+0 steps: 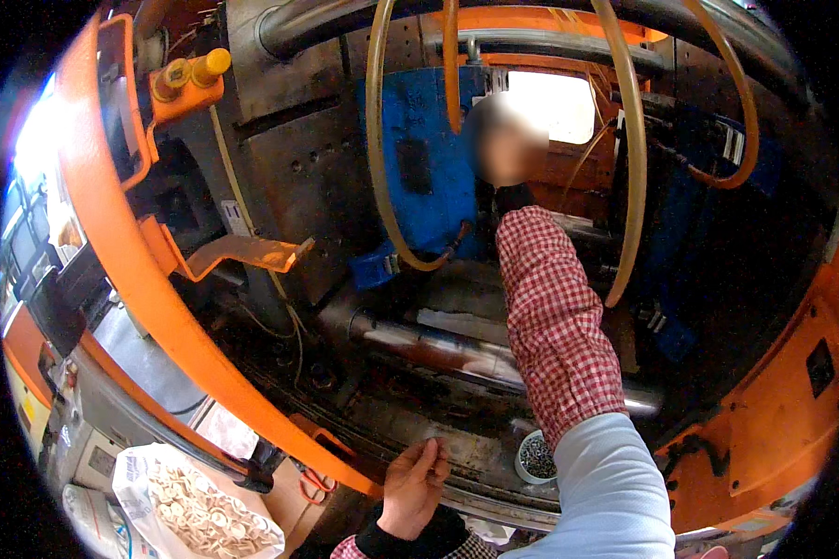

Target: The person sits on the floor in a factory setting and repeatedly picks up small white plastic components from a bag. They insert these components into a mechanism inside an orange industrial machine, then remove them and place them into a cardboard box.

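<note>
My right arm, in a red checked sleeve cover, reaches far into an orange-framed machine. My right hand (507, 154) is beside the blue mould block (433, 177); a smear hides its fingers. Low in the middle, my left hand (414, 491) is held near the machine's front edge. Its fingers are curled with thumb and fingertips pressed together, and whatever they may hold is too small to make out. A white cup (522, 466) full of small metal pieces stands beside my right forearm, to the right of my left hand.
Hoses (630, 168) hang around my right arm. A thick steel bar (438, 349) crosses below it. An orange frame (177, 307) curves along the left. Outside it are a white bag (135, 475) of beige ring-like parts and red-handled scissors (316, 484).
</note>
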The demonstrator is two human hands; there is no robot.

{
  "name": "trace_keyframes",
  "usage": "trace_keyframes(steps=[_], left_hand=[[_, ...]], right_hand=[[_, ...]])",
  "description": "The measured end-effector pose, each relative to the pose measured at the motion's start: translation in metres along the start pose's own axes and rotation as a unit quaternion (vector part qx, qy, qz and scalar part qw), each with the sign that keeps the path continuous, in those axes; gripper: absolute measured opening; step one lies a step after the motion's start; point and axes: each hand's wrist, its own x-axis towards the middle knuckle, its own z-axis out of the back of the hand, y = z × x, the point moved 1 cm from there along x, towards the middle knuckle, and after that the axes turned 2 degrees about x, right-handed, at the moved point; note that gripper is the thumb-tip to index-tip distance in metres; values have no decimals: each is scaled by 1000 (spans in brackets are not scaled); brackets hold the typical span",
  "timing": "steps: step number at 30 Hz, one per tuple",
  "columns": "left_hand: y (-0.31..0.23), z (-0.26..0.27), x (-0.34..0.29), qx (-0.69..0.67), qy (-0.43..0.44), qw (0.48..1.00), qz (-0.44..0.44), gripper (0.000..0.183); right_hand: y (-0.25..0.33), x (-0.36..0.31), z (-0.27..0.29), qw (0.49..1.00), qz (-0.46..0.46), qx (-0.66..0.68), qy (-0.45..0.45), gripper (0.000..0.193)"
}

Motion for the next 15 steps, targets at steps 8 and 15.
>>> trace_keyframes(steps=[8, 15], left_hand=[[8, -2, 2, 19, 42, 999, -7, 20], [4, 7, -7, 50, 20, 996, -64, 20]], right_hand=[[-49, 20, -11, 995, -14, 24, 97, 37], [-28, -19, 3, 967, -128, 194, 108, 43]])
